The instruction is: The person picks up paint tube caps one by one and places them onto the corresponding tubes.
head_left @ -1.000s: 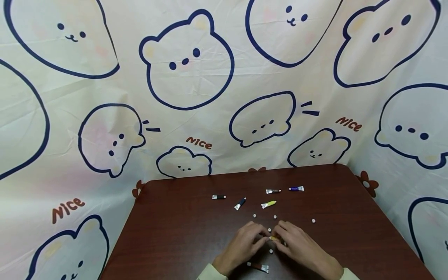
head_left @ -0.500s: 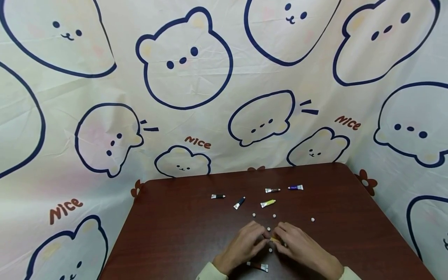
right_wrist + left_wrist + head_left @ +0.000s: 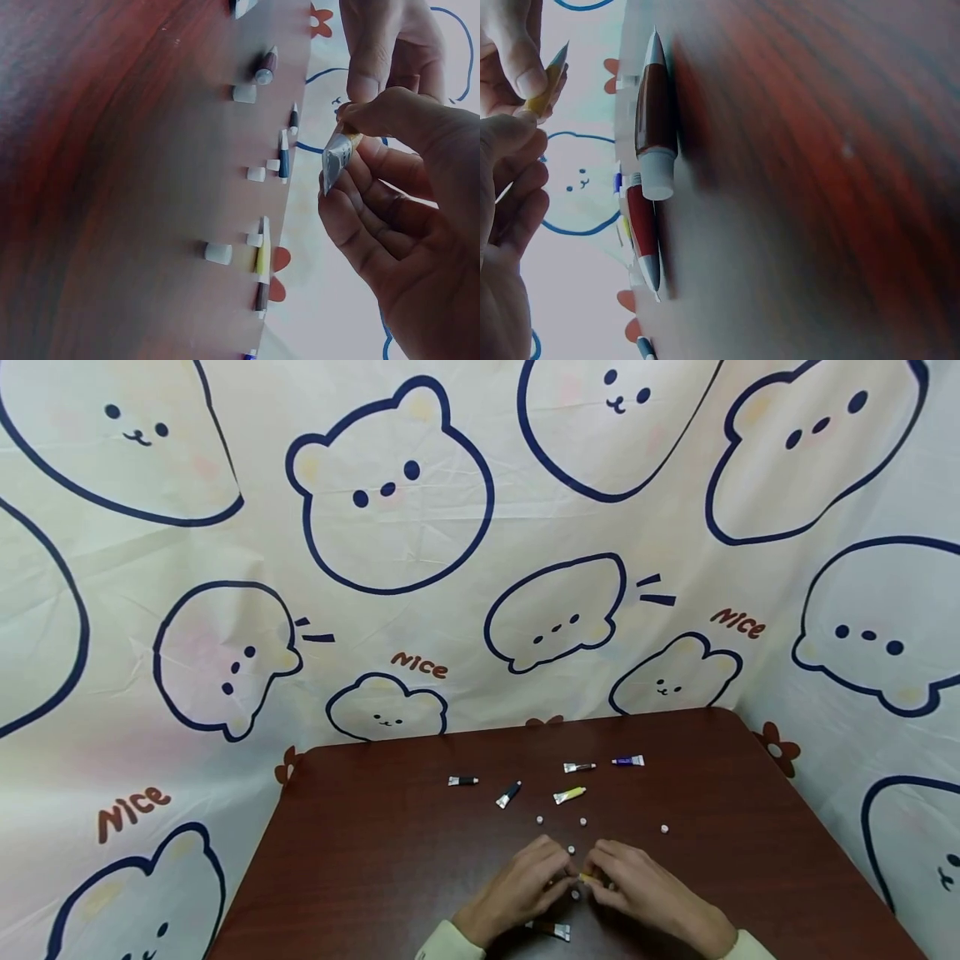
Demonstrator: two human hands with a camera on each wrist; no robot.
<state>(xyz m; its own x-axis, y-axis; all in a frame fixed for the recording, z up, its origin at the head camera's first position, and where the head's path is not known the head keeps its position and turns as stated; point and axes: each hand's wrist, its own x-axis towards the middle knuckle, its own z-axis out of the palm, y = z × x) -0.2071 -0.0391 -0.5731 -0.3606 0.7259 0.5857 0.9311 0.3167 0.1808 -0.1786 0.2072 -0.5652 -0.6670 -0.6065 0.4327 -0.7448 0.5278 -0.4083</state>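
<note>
Between both hands is a small yellow paint tube [image 3: 586,878] with a silver crimped end. My right hand [image 3: 637,881] grips its body; in the right wrist view the silver end sticks out between thumb and fingers. The left hand [image 3: 521,885] pinches the tube's other end with thumb and fingertips, covering the nozzle there. Close to the left hand lies a brown paint tube [image 3: 655,112] with a white cap, and behind it a dark red paint tube [image 3: 643,225] whose threaded neck shows bare. A loose white cap [image 3: 575,895] sits just below the fingers, another cap [image 3: 572,850] just beyond them.
Farther back on the dark wooden table [image 3: 375,843] lie a black tube [image 3: 463,781], a dark blue tube [image 3: 508,795], a lime tube [image 3: 570,795], a dark tube [image 3: 579,767] and a purple tube [image 3: 628,761]. More white caps [image 3: 664,829] are scattered before them. A printed cloth [image 3: 390,635] hangs behind.
The head view shifts slightly. Both hands stay nearly in place with the yellow paint tube between them, moving only a little at the fingertips. The tubes and caps on the table lie as before.
</note>
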